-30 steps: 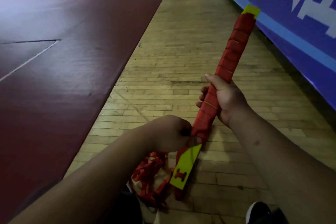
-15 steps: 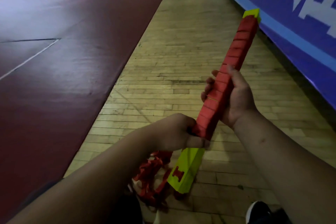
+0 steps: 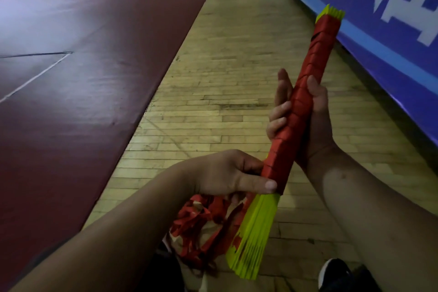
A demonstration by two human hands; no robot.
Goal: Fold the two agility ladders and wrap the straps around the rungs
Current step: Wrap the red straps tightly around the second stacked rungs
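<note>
Nearest: dark shoe (image 3: 334, 272) at the bottom of view, then the loose strap (image 3: 199, 220), a red tangle on the wooden floor (image 3: 225, 78), nearer its mat-side edge than its banner-side edge. Can't tell if that heap is this ladder's tail or part of the second ladder. The ladder bundle (image 3: 279, 161) is off the floor in both hands, tilted up and away toward the banner. Near rung ends (image 3: 253, 237) are bare yellow-green and fan out slightly below the wrap. Left hand (image 3: 225, 173) is clamped on the near end of the strap wrap (image 3: 317, 54), thumb flat across the last turn, fingers curled behind. Right hand (image 3: 317, 125) is closed round mid-bundle, thumb one side, fingers the other, index finger straight. Far rung ends (image 3: 331, 13) poke out just past the wrap. My read: most of the length is covered, so the step is the last turns plus securing the tail. Do it well: pin the last turn with the thumb so tension holds, rotate the bundle with the right hand, overlap each turn, square the fanned ends first, and feed slack out of the heap knot-free. Risk: if the thumb lifts, the turns loosen. Beyond: maroon mat (image 3: 83, 66) left, blue banner (image 3: 391, 31) right.
</note>
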